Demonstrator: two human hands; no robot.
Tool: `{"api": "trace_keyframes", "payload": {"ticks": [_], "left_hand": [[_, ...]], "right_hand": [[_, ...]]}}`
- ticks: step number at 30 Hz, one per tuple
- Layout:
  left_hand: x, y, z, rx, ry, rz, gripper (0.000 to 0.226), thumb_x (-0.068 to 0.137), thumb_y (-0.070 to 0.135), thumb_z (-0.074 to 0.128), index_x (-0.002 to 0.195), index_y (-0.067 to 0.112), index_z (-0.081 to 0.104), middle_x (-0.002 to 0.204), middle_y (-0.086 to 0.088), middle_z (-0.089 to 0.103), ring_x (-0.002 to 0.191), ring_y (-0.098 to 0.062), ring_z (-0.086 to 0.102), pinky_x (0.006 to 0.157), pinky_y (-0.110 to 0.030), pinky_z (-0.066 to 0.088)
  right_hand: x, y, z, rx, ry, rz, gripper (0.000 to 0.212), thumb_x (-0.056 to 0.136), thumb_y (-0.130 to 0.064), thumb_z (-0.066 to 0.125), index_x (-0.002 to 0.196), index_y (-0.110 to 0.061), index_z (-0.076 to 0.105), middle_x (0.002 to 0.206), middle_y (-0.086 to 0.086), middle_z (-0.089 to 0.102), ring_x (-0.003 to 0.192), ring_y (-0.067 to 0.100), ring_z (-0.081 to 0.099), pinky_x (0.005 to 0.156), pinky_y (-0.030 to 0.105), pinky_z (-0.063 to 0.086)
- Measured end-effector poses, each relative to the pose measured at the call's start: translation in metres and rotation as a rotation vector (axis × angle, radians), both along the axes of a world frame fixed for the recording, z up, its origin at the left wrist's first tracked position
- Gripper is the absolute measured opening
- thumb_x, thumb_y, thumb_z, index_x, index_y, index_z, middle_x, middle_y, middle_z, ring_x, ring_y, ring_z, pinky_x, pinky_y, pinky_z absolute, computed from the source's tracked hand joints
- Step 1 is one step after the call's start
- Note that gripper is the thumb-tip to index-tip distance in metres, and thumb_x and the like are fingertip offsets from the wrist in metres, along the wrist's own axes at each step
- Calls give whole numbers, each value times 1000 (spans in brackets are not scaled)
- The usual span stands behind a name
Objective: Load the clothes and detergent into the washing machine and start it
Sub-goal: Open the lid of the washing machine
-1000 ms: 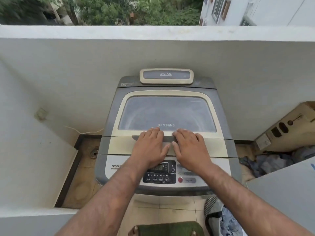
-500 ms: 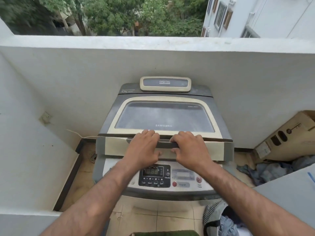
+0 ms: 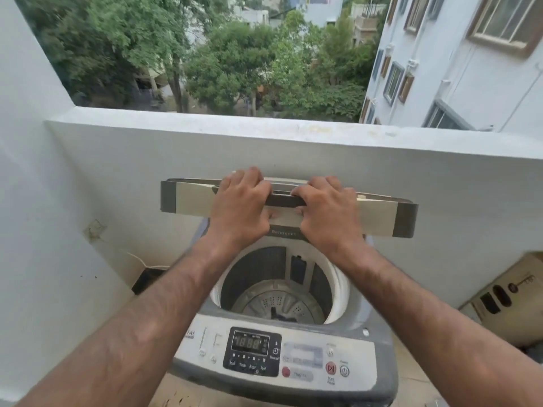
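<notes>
Holding the lid point(image 3: 191, 201) of the washing machine point(image 3: 382, 386) with both hands, I see all of this from the head view. The lid is up and folded, and it sits across the middle of the view in front of the white balcony wall point(image 3: 293, 154).

My left hand point(image 3: 239, 205) and my right hand point(image 3: 329, 212) are side by side on the dark handle strip point(image 3: 283, 201), close but not touching. The fingers of each hand curl over the top edge, and the thumbs press on the front of the lid.

Under my hands the top of the machine is open. I can look right into the round drum point(image 3: 255, 274). At the bottom is a grey plate with little holes point(image 3: 279, 302). A small dark thing point(image 3: 279, 315) lies on it, and I cannot tell what it is. Just under the lid is a small word, Detergent point(image 3: 283, 232).

Near me is the control panel point(image 3: 296, 356). Its little screen point(image 3: 249, 342) is lit with numbers. A red start button point(image 3: 330, 368) sits to the right, with a round power button point(image 3: 344, 371) just beside it.

A cardboard box point(image 3: 511, 301) leans at the far right. A thin white wire point(image 3: 138, 259) runs along the wall at the left. Over the wall are green trees point(image 3: 235, 69) and a white building point(image 3: 455, 69).
</notes>
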State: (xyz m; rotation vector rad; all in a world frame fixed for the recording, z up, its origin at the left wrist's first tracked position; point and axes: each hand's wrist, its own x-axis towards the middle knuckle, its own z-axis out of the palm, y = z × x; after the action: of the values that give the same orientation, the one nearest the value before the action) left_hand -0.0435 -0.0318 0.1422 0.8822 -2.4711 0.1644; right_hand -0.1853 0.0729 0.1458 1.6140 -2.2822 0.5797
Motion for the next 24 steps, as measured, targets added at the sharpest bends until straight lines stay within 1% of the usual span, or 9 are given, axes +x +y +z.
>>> {"api": "trace_keyframes", "payload": {"ticks": [3,6,8,10,14,16,19,21,24], "left_hand": [[-19,-22,-7,-53,83,-36,25,78,14,79,100,10,68,112,-9,63,102,-34,62,109,-52,43],[-41,-51,-14,-58,145,-82,21,79,2,72,99,8,66,112,-11,66,101,-37,65,107,-52,46],[-54,-70,-15,-64,156,-95,19,80,2,73,97,7,66,112,-12,66,100,-38,64,106,-55,46],[-67,-89,-16,-68,168,-112,17,81,3,74,97,6,67,111,-13,66,100,-39,64,106,-56,47],[-88,-119,-13,-73,191,-145,17,84,6,70,101,5,65,111,-15,66,103,-40,63,108,-58,45],[-95,-131,-13,-82,195,-169,20,87,10,66,107,6,63,113,-15,65,110,-39,62,110,-55,43],[-102,-144,-16,-107,208,-182,28,92,13,60,119,7,60,122,-14,65,125,-37,59,115,-49,38],[-106,-149,-19,-117,212,-172,33,92,17,58,124,8,60,126,-13,65,127,-35,58,115,-47,36],[-109,-149,-23,-124,212,-151,38,90,20,57,127,8,58,128,-12,63,127,-35,56,115,-47,34]], "right_hand": [[-12,-21,2,-56,49,-47,30,83,-13,76,110,-27,73,123,-3,60,113,23,56,89,42,45],[-27,-48,5,-78,59,-78,28,85,-9,70,107,-26,73,125,-5,64,107,22,64,90,41,42],[-37,-65,6,-94,73,-94,24,88,-9,67,105,-25,74,122,-6,67,102,22,66,89,41,43],[-47,-83,5,-106,76,-122,20,89,-10,69,104,-24,73,121,-7,67,102,21,66,90,40,44],[-61,-111,1,-135,82,-157,24,87,-7,68,105,-23,70,124,-6,68,113,20,64,93,37,41],[-70,-120,-2,-140,97,-140,27,88,-6,66,110,-20,69,132,-2,67,124,21,61,100,36,39],[-79,-130,-2,-103,77,-120,37,87,-7,65,122,-18,67,145,1,62,141,23,51,115,41,34],[-80,-136,-2,-81,54,-142,41,84,-8,66,124,-20,64,149,1,59,145,23,47,118,42,30],[-75,-141,-7,-58,92,-173,47,79,-9,66,124,-20,60,152,1,55,147,24,43,119,44,25]]}}
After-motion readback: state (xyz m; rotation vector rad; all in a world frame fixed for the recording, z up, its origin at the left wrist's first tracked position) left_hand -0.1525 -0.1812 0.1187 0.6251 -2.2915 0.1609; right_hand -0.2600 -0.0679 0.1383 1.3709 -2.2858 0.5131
